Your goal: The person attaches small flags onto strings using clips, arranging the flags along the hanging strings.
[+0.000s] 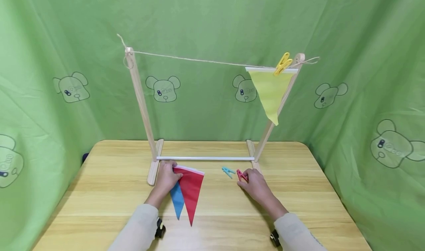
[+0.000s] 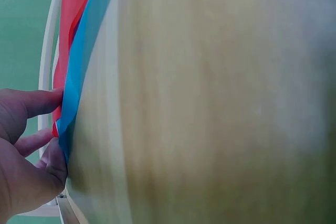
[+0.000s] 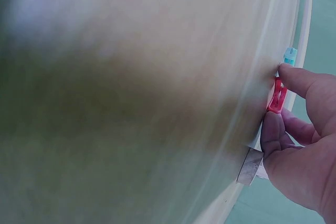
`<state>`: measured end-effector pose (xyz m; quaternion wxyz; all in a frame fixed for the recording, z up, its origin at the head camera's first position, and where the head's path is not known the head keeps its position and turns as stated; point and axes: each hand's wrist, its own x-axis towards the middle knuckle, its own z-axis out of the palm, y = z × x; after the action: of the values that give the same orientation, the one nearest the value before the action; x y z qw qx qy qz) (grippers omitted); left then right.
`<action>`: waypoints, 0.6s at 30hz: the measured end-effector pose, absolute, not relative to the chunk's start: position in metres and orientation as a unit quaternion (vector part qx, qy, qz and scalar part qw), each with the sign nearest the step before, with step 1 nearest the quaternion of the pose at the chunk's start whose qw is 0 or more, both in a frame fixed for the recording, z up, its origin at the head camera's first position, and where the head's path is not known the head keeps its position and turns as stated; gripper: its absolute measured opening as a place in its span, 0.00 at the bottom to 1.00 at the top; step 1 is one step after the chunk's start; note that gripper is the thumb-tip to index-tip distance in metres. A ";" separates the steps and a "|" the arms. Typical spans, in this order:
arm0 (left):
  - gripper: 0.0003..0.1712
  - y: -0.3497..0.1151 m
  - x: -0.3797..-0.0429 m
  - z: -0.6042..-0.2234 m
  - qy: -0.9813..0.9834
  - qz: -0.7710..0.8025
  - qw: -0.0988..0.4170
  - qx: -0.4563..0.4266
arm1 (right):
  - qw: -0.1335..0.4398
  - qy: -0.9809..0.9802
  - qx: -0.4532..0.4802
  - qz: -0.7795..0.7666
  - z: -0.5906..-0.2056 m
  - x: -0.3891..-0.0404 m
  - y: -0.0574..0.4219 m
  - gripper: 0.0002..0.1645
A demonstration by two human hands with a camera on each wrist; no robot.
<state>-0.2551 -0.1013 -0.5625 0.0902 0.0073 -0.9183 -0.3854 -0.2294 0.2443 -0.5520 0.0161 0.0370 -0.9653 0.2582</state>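
My left hand pinches a red pennant and a blue pennant near their top edges. The red one overlaps the blue, and both points face me. In the left wrist view the blue pennant lies against the red pennant between thumb and fingers. To the right, my right hand has a red clothespin between thumb and fingertips, low at the tabletop. Just left of it lies a light blue clothespin. A yellow clothespin clips a yellow pennant to the string.
The string runs between a left wooden post and a right wooden post. A white rod joins their feet low at the back of the wooden table. Green cloth with printed bear heads hangs behind and at both sides.
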 end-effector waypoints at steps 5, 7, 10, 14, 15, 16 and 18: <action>0.21 -0.100 -0.255 -0.563 -0.919 -0.385 0.085 0.011 | 0.018 -0.964 0.036 0.262 -0.552 -0.228 0.245 0.21; 0.20 -0.100 -0.255 -0.564 -0.919 -0.386 0.083 0.013 | 0.018 -0.964 0.035 0.263 -0.553 -0.228 0.245 0.20; 0.18 -0.099 -0.255 -0.565 -0.919 -0.387 0.081 0.016 | 0.016 -0.964 0.036 0.263 -0.554 -0.228 0.246 0.20; 0.17 -0.099 -0.255 -0.565 -0.918 -0.385 0.091 0.015 | 0.017 -0.964 0.036 0.263 -0.554 -0.228 0.245 0.20; 0.18 -0.098 -0.255 -0.565 -0.918 -0.385 0.093 0.016 | 0.016 -0.964 0.034 0.264 -0.553 -0.228 0.245 0.20; 0.19 -0.098 -0.255 -0.565 -0.918 -0.385 0.095 0.018 | 0.016 -0.964 0.035 0.265 -0.554 -0.228 0.245 0.20; 0.21 -0.098 -0.255 -0.564 -0.918 -0.385 0.095 0.024 | 0.015 -0.964 0.036 0.265 -0.553 -0.228 0.245 0.20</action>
<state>-0.2554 -0.0977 -0.5644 0.0950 0.0238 -0.9179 -0.3845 -0.2277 0.2451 -0.5534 0.0154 0.0359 -0.9636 0.2646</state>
